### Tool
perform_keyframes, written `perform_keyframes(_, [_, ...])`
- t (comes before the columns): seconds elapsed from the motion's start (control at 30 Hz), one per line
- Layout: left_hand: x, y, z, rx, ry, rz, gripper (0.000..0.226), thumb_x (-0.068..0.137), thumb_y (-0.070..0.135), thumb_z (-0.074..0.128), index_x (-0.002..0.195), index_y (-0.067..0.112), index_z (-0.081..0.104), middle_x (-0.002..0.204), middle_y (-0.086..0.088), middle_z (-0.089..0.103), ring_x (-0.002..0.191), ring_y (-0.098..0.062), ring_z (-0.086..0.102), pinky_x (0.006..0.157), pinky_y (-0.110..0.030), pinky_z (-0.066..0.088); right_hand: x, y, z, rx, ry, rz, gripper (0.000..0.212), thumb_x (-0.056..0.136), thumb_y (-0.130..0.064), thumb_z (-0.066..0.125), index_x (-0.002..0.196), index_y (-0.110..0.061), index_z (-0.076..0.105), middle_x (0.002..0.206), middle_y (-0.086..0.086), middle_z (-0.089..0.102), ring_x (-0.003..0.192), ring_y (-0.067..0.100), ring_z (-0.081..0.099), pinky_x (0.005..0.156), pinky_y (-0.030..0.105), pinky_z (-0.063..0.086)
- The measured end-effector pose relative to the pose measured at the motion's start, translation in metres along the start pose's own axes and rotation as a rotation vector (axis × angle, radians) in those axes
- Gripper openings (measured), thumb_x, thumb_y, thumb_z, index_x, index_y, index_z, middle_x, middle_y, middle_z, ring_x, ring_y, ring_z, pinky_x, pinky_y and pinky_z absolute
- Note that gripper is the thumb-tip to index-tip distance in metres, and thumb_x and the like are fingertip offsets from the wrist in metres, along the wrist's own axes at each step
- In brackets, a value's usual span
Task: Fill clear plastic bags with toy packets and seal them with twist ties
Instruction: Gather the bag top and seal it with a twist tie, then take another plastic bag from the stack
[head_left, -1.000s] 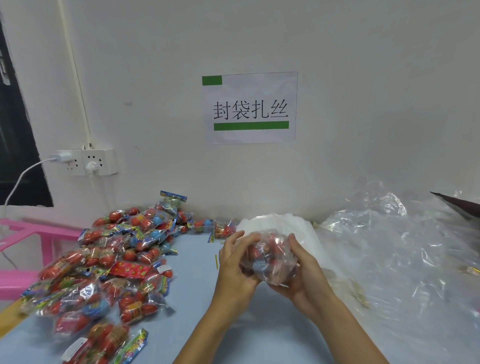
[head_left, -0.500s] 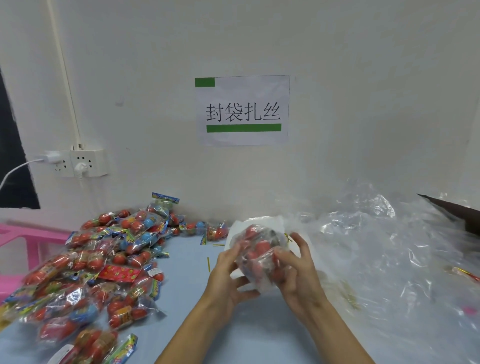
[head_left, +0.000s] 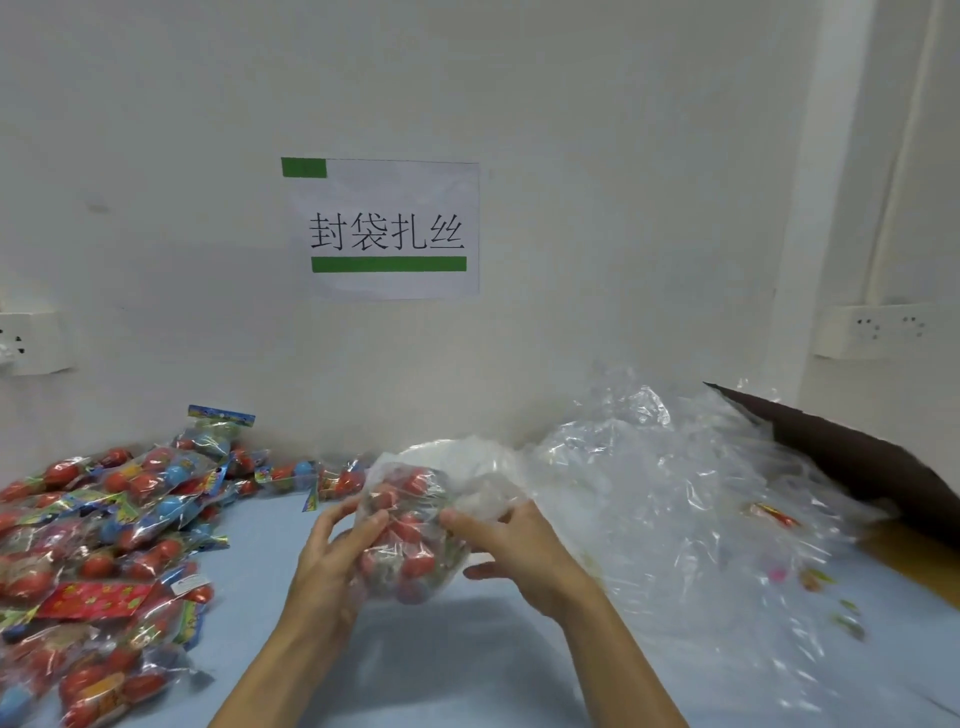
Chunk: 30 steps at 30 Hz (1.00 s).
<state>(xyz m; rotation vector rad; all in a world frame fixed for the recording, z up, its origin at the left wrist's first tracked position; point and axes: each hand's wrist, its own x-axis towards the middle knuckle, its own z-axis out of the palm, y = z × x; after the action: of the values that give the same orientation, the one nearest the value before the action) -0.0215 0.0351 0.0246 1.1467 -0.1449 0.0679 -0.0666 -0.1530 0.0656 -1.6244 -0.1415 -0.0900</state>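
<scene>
Holding a filled clear bag (head_left: 410, 535) above the blue table (head_left: 467, 665), near centre, you have your left hand (head_left: 332, 561) clamped on its left side, fingers curled around the plastic. Your right hand (head_left: 514, 545) grips the right side, thumb pressed on the bag, other fingers partly spread beneath. Red toys show through it. Loose toy packets (head_left: 114, 525) are piled to the left; crumpled empty bags (head_left: 675, 499) lie to the right. A printed sign (head_left: 384, 228) hangs on the far wall.
</scene>
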Motion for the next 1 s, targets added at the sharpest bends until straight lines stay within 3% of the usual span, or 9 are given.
perform_keyframes(0.1, [0.003, -0.010, -0.002, 0.062, -0.028, -0.001, 0.040, 0.071, 0.023, 0.076, 0.109, 0.015, 0.067, 0.102, -0.019, 0.073, 0.085, -0.030, 0.072, 0.074, -0.045, 0.057, -0.002, -0.003, -0.012, -0.088, -0.051, 0.055, 0.027, 0.077, -0.028, 0.076, 0.102, -0.031, 0.068, 0.095, 0.002, 0.074, 0.083, 0.018, 0.071, 0.065, 0.031, 0.060])
perform_keyframes(0.17, [0.001, -0.015, -0.002, 0.150, -0.039, 0.017, 0.035, 0.069, 0.033, 0.078, 0.102, 0.022, 0.071, 0.103, -0.015, 0.074, 0.091, -0.026, 0.072, 0.076, -0.044, 0.054, -0.002, -0.004, -0.018, -0.179, -0.108, 0.082, 0.016, 0.076, -0.020, 0.069, 0.089, -0.030, 0.071, 0.084, 0.003, 0.072, 0.074, 0.020, 0.071, 0.069, 0.036, 0.063])
perform_keyframes(0.3, [-0.005, -0.016, 0.006, 0.210, -0.074, -0.016, 0.026, 0.081, 0.046, 0.066, 0.100, 0.029, 0.071, 0.099, 0.000, 0.074, 0.084, -0.018, 0.069, 0.067, -0.037, 0.052, 0.001, -0.002, -0.030, -0.151, -0.047, 0.078, 0.018, 0.081, 0.002, 0.056, 0.088, 0.001, 0.073, 0.077, 0.013, 0.067, 0.073, 0.022, 0.067, 0.074, 0.037, 0.063])
perform_keyframes(0.37, [-0.004, -0.014, 0.008, 0.163, -0.049, -0.048, 0.031, 0.094, 0.044, 0.054, 0.109, 0.020, 0.067, 0.105, -0.005, 0.071, 0.088, -0.027, 0.068, 0.068, -0.043, 0.054, 0.002, 0.000, -0.037, -0.045, 0.064, 0.056, 0.014, 0.082, 0.006, 0.057, 0.080, 0.000, 0.069, 0.068, 0.010, 0.061, 0.065, 0.018, 0.062, 0.072, 0.037, 0.062])
perform_keyframes(0.5, [0.001, -0.007, 0.005, 0.124, 0.031, -0.111, 0.037, 0.103, 0.040, 0.044, 0.116, 0.011, 0.061, 0.112, -0.015, 0.066, 0.097, -0.038, 0.063, 0.071, -0.047, 0.051, 0.009, -0.009, -0.070, 0.252, 0.371, -0.048, 0.035, 0.083, 0.014, 0.056, 0.058, -0.007, 0.069, 0.065, 0.010, 0.064, 0.062, 0.018, 0.066, 0.064, 0.032, 0.060])
perform_keyframes(0.73, [0.008, -0.002, 0.009, 0.148, 0.063, -0.206, 0.040, 0.104, 0.039, 0.040, 0.119, 0.005, 0.057, 0.116, -0.020, 0.060, 0.104, -0.043, 0.056, 0.072, -0.048, 0.047, 0.001, -0.072, -0.181, 0.539, 1.056, -0.329, 0.017, 0.085, -0.006, 0.076, 0.074, -0.014, 0.065, 0.071, -0.005, 0.071, 0.073, 0.010, 0.069, 0.072, 0.028, 0.059])
perform_keyframes(0.8, [0.011, -0.002, 0.009, 0.178, 0.067, -0.227, 0.040, 0.105, 0.038, 0.040, 0.118, 0.005, 0.057, 0.115, -0.021, 0.060, 0.102, -0.043, 0.055, 0.070, -0.048, 0.048, -0.015, -0.088, -0.213, 0.482, 1.236, -0.361, 0.018, 0.086, -0.015, 0.075, 0.075, -0.019, 0.061, 0.076, -0.005, 0.068, 0.075, 0.007, 0.067, 0.063, 0.019, 0.055])
perform_keyframes(0.9, [0.012, 0.001, 0.009, 0.217, 0.059, -0.248, 0.036, 0.106, 0.035, 0.036, 0.117, 0.006, 0.055, 0.120, -0.021, 0.057, 0.103, -0.043, 0.053, 0.068, -0.050, 0.046, -0.035, -0.103, -0.251, 0.418, 1.383, -0.390, 0.024, 0.092, -0.021, 0.069, 0.070, -0.020, 0.060, 0.072, -0.007, 0.065, 0.067, 0.004, 0.064, 0.047, 0.007, 0.045])
perform_keyframes(1.0, [0.010, 0.006, 0.014, 0.237, 0.031, -0.276, 0.035, 0.107, 0.032, 0.033, 0.118, 0.005, 0.052, 0.122, -0.020, 0.053, 0.107, -0.042, 0.049, 0.066, -0.051, 0.043, -0.046, -0.108, -0.281, 0.394, 1.403, -0.365, 0.022, 0.094, -0.020, 0.066, 0.074, -0.015, 0.057, 0.078, -0.003, 0.064, 0.070, 0.007, 0.064, 0.061, 0.015, 0.054])
